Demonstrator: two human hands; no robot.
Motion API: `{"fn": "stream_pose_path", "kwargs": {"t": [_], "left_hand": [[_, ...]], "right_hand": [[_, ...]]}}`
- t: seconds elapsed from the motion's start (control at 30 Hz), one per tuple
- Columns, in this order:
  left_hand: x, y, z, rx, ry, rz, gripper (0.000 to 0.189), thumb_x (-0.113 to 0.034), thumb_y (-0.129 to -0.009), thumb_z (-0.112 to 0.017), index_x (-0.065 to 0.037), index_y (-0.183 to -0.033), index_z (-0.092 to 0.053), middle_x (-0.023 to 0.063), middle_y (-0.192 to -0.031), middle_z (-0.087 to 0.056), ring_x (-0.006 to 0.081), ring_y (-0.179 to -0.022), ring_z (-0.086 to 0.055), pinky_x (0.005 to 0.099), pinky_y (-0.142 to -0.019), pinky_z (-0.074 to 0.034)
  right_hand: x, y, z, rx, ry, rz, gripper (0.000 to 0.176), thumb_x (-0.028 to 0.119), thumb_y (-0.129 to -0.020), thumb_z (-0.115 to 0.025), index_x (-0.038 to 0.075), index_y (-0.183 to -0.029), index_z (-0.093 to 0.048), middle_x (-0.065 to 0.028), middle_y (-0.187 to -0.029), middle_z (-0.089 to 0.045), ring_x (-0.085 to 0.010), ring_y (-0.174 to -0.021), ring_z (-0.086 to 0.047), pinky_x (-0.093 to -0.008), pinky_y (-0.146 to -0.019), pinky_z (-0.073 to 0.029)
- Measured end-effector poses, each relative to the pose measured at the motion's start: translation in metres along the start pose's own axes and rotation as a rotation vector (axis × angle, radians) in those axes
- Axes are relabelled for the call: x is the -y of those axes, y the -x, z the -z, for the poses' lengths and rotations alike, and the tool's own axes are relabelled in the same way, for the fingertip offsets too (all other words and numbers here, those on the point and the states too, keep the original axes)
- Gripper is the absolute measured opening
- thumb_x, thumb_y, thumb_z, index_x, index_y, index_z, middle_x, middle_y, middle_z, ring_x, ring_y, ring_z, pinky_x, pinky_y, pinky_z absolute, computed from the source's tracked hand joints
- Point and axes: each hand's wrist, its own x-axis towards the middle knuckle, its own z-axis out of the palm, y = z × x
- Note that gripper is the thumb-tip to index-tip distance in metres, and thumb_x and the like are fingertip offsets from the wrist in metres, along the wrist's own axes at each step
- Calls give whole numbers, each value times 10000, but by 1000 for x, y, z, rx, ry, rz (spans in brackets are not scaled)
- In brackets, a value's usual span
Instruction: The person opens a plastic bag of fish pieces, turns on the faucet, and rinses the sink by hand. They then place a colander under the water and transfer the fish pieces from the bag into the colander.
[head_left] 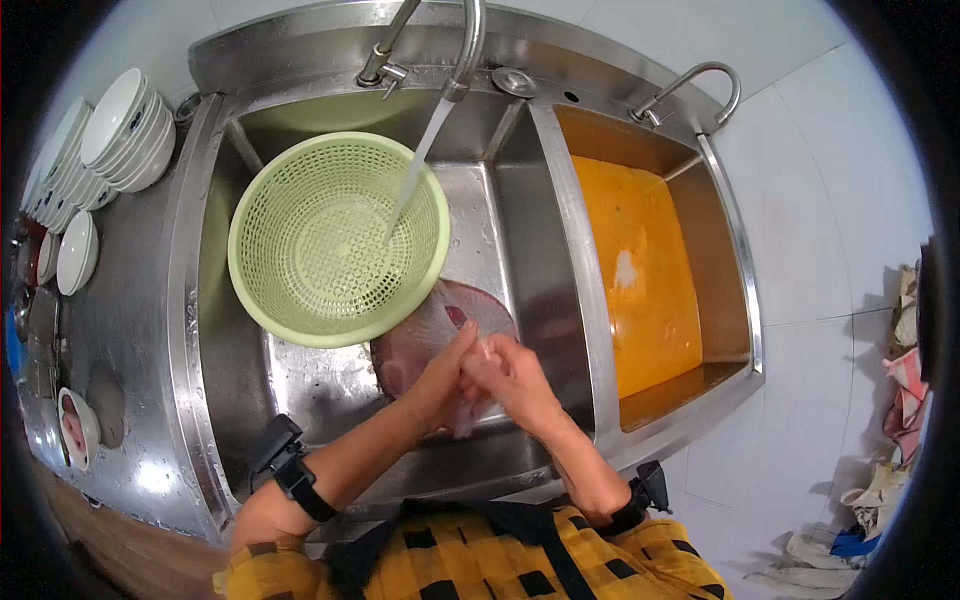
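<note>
A clear plastic bag [408, 352] with pinkish-red contents lies in the left sink basin, partly behind the colander's lower right rim. What the contents are, I cannot make out. My left hand [445, 378] is closed on the gathered top of the bag. Right against it, my right hand [515, 382] grips the same bunched plastic, and a loose end hangs below the fingers. The pale green colander [258, 290] sits tilted in the basin just beyond my hands. Water runs into it from the tap [470, 55].
The right basin holds orange-yellow liquid [640, 300] under a second tap [715, 70]. On the left counter stand stacked white bowls [130, 140], a single white bowl [78, 255] and a small bowl with pinkish food [88, 430]. Cloths [880, 495] lie at far right.
</note>
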Motion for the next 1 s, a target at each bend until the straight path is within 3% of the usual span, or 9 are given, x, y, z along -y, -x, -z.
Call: {"fn": "stream_pose_path", "kwargs": {"t": [0.3,0.37,0.4,0.53,0.6,0.7,0.77,0.87,1.0], "left_hand": [[-34,38,-17,19,177,-169,485,-402,-939,-407,-61,-1284,-417,146,-1142,-592,276,-931,-613,364,-816,-503],[-33,52,-11,20,133,-161,478,-400,-939,-402,-65,-1280,-425,152,-1206,-567,269,-926,-617,368,-796,-499],[-30,60,-8,2,151,-166,476,-401,-941,-396,-68,-1280,-429,142,-1180,-579,254,-909,-616,363,-782,-492],[-28,79,4,-122,248,-215,462,-396,-941,-400,-63,-1256,-459,116,-1082,-612,214,-847,-605,350,-742,-460],[-28,78,-1,-140,263,-225,451,-390,-937,-410,-64,-1241,-474,108,-1053,-616,209,-838,-600,348,-738,-454],[-29,71,0,-147,276,-236,437,-380,-928,-433,-64,-1223,-495,99,-1027,-621,202,-828,-591,350,-732,-447],[-30,68,-1,-124,270,-244,434,-375,-922,-445,-64,-1219,-502,99,-1029,-622,201,-827,-588,353,-730,-448],[-34,73,2,-79,333,-283,436,-367,-912,-455,-65,-1222,-506,98,-1018,-624,201,-814,-579,357,-730,-447],[-42,81,11,-177,370,-333,434,-352,-902,-463,-72,-1231,-505,90,-1014,-620,197,-810,-566,357,-722,-443]], "right_hand": [[-6,1,45,-109,605,78,204,169,-860,-579,-22,-803,-537,-109,-648,-610,-133,-621,-588,-303,-572,-459],[-15,-5,51,-165,596,90,193,146,-862,-560,-31,-792,-527,-130,-627,-615,-178,-600,-626,-320,-564,-481],[-16,-9,53,-230,564,59,199,161,-831,-535,-32,-787,-526,-280,-716,-580,-465,-745,-578,-490,-664,-448],[10,-9,46,-372,856,95,173,109,-831,-521,-59,-872,-520,-282,-751,-594,-474,-755,-575,-530,-693,-442],[22,-10,31,-664,1124,777,222,104,-825,-525,-72,-960,-521,-277,-842,-608,-443,-829,-586,-507,-723,-448],[15,-17,0,-177,871,566,314,111,-812,-535,-33,-1090,-516,-265,-1030,-578,-404,-1018,-541,-463,-815,-437],[-14,-51,-19,427,736,-8,440,200,-813,-580,34,-1205,-469,-253,-1238,-453,-429,-1199,-387,-516,-917,-376],[-39,-58,-35,270,1274,319,599,308,-787,-637,150,-1316,-407,-210,-1379,-319,-454,-1279,-261,-641,-943,-289],[-78,-90,-41,160,1290,226,693,402,-760,-664,241,-1361,-360,-182,-1414,-276,-443,-1298,-230,-713,-923,-233]]}}
